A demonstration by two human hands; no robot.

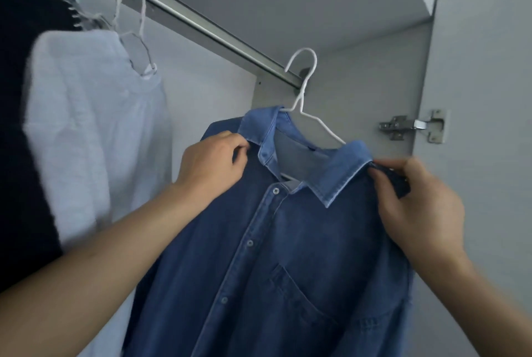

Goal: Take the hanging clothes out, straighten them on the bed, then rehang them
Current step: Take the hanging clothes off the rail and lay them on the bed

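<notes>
A blue denim shirt [276,256] hangs on a white wire hanger [302,92], buttoned, collar up. The hanger's hook sits at the right end of the metal wardrobe rail [201,25]; I cannot tell if it rests on the rail. My left hand [213,161] grips the shirt's left shoulder beside the collar. My right hand [417,207] pinches the right shoulder fabric just past the collar tip.
Further left on the rail hang a pale blue shirt [86,126] on white wire hangers and a dark garment [23,126] at the frame's edge. The wardrobe side wall and a metal door hinge [414,126] stand close on the right.
</notes>
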